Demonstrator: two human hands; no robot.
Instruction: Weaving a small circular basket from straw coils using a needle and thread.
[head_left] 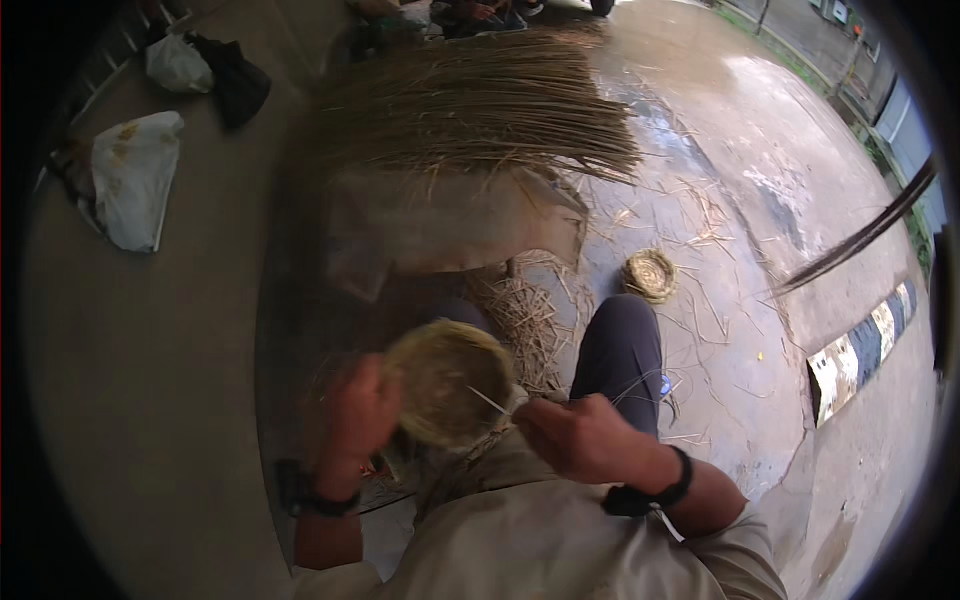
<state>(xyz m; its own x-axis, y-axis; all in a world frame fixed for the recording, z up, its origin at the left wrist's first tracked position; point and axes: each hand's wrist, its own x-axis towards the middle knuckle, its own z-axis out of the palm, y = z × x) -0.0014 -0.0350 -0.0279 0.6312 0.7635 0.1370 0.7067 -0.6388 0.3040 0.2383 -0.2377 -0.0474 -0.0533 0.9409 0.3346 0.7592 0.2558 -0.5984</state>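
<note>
Pinching one pale spike [488,401] in right hand [575,432], knuckles up.
Touching one woven basket [430,345] with left hand [362,410], can't tell finger grip (blurred); plus one small basket [640,284].

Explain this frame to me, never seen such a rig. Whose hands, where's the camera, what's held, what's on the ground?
There is no machine here: these are a person's own bare hands. The only picture comes from a fisheye camera on that person's head, looking down, so straight edges bend toward the dark rim. The right hand holds a thin pale tool that points toward a woven basket. The left hand is at the basket's left side, too blurred to judge its grip. On the ground lie a smaller basket and straw scraps; stalks are piled ahead.
</note>
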